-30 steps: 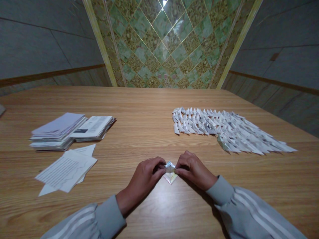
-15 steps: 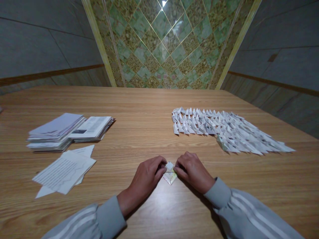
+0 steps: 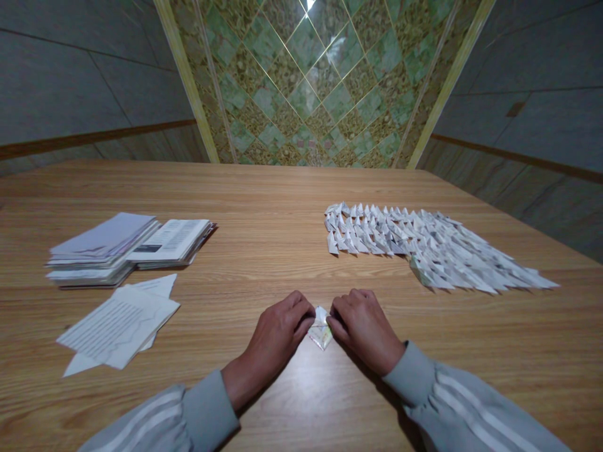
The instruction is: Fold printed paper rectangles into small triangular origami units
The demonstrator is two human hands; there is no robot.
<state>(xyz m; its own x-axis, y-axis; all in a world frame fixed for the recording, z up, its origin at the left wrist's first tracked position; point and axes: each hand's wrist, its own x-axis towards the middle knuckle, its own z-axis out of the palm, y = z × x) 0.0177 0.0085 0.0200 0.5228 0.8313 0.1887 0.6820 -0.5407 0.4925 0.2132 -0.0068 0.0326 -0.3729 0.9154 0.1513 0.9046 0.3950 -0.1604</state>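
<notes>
A small folded paper (image 3: 321, 336), diamond-shaped and whitish with faint yellow marks, lies low over the table between my hands. My left hand (image 3: 282, 326) pinches its left corner between thumb and fingers. On the opposite corner, my right hand (image 3: 360, 326) is closed in the same kind of pinch. A crease runs across the paper's middle, from one hand to the other. My fingertips hide both side corners.
Rows of small folded paper boats (image 3: 367, 232) stand at the right on the wooden table (image 3: 264, 207). To the left are stacked papers (image 3: 103, 242), a second printed stack (image 3: 174, 238), and loose sheets (image 3: 120, 323). A tiled wall (image 3: 306, 81) rises beyond the far edge.
Both hands keep their pinch and have shifted only slightly, the right one a little inward. The upper part of the folded paper looks changed in shape. The stacks and paper boats stay put.
</notes>
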